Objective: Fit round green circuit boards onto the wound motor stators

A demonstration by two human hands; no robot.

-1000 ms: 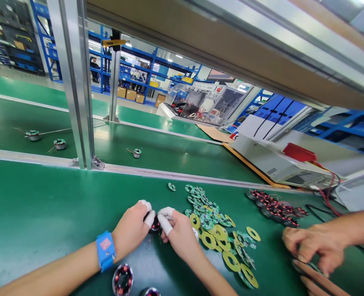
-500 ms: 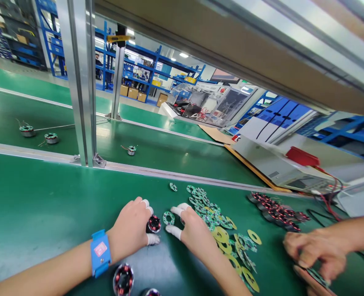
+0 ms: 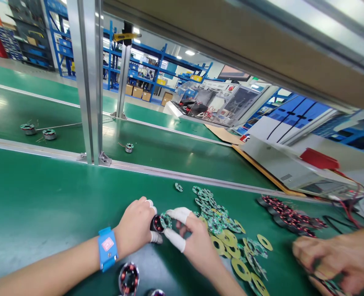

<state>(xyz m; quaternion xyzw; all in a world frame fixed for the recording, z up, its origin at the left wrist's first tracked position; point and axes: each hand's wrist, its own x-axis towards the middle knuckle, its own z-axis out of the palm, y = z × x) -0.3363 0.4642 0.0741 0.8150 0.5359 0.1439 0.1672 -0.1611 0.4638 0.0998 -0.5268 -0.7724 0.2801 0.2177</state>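
Note:
My left hand [image 3: 137, 230], with a blue wrist strap [image 3: 107, 249] and white finger cots, is closed around a small black motor stator with red coils [image 3: 156, 224] on the green bench mat [image 3: 40, 201]. My right hand [image 3: 191, 236], also in finger cots, pinches a small green ring circuit board [image 3: 166, 220] and holds it against the top of that stator. A loose pile of green ring boards and yellow washers [image 3: 228, 236] lies just right of my right hand.
Two more stators [image 3: 128, 278] lie near the front edge. A row of wound stators [image 3: 289, 216] lies at right. Another person's hand [image 3: 332, 257] works at the far right. Behind an aluminium post [image 3: 87, 82], finished stators [image 3: 49, 133] ride the conveyor. A white instrument [image 3: 289, 170] stands back right.
My hands parted from the stator, my right hand took a green ring board from the mat, and it now brings the board onto the stator in my left hand.

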